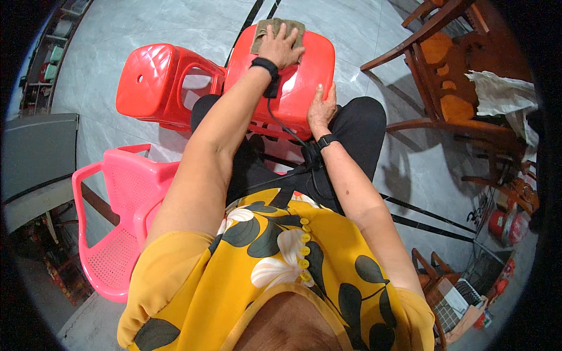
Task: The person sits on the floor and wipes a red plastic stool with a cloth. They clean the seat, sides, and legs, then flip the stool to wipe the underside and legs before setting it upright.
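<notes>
A red plastic stool (314,52) stands between my knees, its smooth seat facing up. My left hand (280,47) is spread over a folded olive-brown cloth (292,27) at the far part of the seat, pressing it against the plastic. With the thumb on top, my right hand (322,107) grips the near right edge of the same stool; its other fingers are partly hidden by the rim. A black device hangs below my left wrist, and its cable runs down towards my lap.
Another red stool (145,81) with a quilted seat is at the left. Below it stands a pink plastic armchair (125,210). Carved wooden chairs (434,79) fill the right side, one with whitish cloth (500,94) on it. A grey cabinet (41,151) is at the far left.
</notes>
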Tool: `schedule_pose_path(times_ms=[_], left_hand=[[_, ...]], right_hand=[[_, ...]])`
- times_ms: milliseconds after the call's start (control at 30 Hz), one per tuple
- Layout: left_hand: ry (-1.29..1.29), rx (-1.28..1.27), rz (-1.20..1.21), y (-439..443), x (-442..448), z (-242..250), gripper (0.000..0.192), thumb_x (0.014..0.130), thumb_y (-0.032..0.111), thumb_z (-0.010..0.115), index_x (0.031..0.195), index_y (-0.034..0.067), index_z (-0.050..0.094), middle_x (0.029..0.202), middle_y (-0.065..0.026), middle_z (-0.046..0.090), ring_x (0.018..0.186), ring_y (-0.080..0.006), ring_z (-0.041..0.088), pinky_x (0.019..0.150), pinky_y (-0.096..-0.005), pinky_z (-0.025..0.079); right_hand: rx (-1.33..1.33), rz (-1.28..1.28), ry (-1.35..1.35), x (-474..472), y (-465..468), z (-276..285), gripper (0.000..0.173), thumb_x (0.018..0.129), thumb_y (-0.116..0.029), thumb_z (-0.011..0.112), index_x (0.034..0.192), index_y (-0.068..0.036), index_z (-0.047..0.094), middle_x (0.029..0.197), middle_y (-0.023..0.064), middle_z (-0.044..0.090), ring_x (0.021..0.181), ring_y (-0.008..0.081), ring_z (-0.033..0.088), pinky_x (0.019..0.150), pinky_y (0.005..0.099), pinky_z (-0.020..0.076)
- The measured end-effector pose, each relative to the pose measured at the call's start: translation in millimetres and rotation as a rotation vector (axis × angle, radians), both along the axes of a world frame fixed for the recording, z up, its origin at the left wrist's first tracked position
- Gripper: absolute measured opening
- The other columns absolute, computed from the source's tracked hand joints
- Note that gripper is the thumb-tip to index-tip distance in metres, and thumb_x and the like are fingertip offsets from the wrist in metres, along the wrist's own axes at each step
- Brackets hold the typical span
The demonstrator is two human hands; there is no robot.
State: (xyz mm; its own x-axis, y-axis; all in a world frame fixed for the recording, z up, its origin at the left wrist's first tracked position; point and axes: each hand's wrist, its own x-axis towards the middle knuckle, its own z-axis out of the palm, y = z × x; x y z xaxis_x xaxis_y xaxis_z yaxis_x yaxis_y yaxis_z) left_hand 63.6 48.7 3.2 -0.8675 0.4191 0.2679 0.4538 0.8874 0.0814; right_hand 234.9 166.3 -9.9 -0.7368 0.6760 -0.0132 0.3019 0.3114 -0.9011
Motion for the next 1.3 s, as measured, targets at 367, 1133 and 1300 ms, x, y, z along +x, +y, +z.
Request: schedule_pose_path(times_ms=[367,1133,1300], left_hand=[[-0.277,0.092,-0.4,-68.7,195.1,59.1,0.052,0.096,0.016,0.057,0.147,0.015,0.048,0.152,-0.0168,0.044,0.142,-0.0442,0.035,0.116,-0.0486,0.034],[0.012,-0.052,-0.105,-100.4,47.2,19.4,0.05,0.102,0.035,0.049,0.144,0.009,0.05,0.152,-0.0225,0.04,0.139,-0.0493,0.033,0.116,-0.056,0.028],[-0.011,-0.005,-0.125,-93.0,151.3,39.4,0.057,0.098,0.033,0.056,0.148,0.008,0.045,0.155,-0.0222,0.036,0.143,-0.0512,0.027,0.119,-0.0541,0.026]], right_hand=[[-0.013,0.012,0.003,1.1,-2.2,-4.2,0.054,0.103,-0.031,0.045,0.149,-0.004,0.04,0.138,0.0242,0.054,0.126,0.0404,0.052,0.106,0.0458,0.0405],[0.061,0.024,-0.045,-4.2,-0.8,-5.7,0.053,0.101,-0.025,0.045,0.147,0.002,0.04,0.145,0.026,0.048,0.133,0.0418,0.046,0.112,0.045,0.0363],[0.037,0.014,-0.053,-5.0,-1.5,-6.4,0.054,0.102,-0.028,0.043,0.147,0.001,0.04,0.147,0.0246,0.048,0.136,0.0395,0.044,0.115,0.044,0.033]])
